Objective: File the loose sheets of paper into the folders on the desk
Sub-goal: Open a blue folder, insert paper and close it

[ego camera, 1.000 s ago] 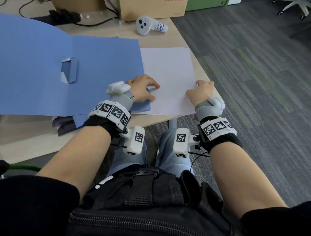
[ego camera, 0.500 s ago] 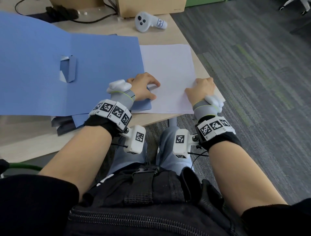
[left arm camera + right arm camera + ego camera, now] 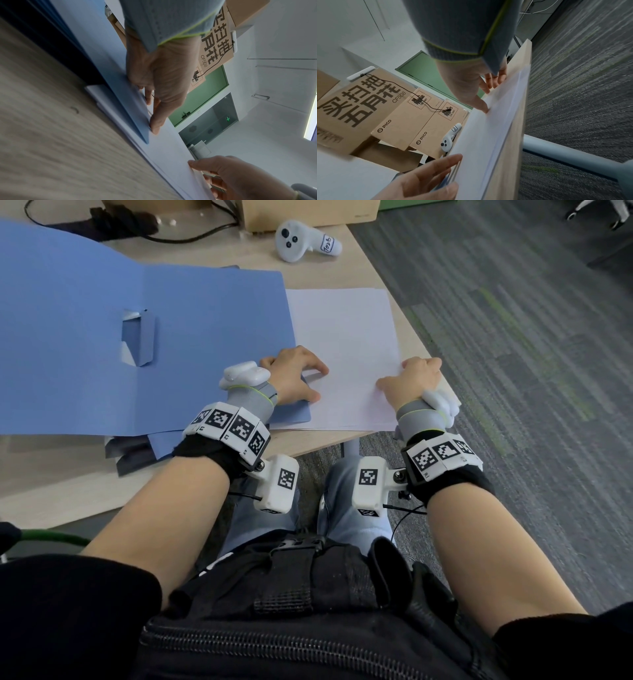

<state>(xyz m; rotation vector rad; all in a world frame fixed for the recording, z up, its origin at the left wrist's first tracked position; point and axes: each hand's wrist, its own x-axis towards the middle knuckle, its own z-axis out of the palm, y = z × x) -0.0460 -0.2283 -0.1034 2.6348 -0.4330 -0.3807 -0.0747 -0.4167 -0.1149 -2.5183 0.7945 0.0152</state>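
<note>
A blue folder point(image 3: 212, 337) lies open on the desk, and its right panel overlaps the left edge of a stack of white sheets point(image 3: 346, 337). My left hand point(image 3: 318, 384) rests at that overlap near the folder's lower right corner. Its thumb and index fingertip press on the paper, as the left wrist view shows point(image 3: 151, 115). My right hand point(image 3: 394, 374) pinches the stack's right edge by the desk's side. The thumb lies on top of the sheets and the fingers reach past the edge, which the right wrist view point(image 3: 486, 98) also shows.
A white controller point(image 3: 305, 241) lies behind the sheets, in front of cardboard boxes point(image 3: 308, 213). A black cable and device point(image 3: 120, 217) sit at the back left. More folders point(image 3: 137, 453) stick out under the open one. The desk's right edge point(image 3: 421, 344) drops to carpet.
Both hands stay at the two sides of the stack. Only the head view has shifted slightly, and the sheets and folder have not visibly moved.
</note>
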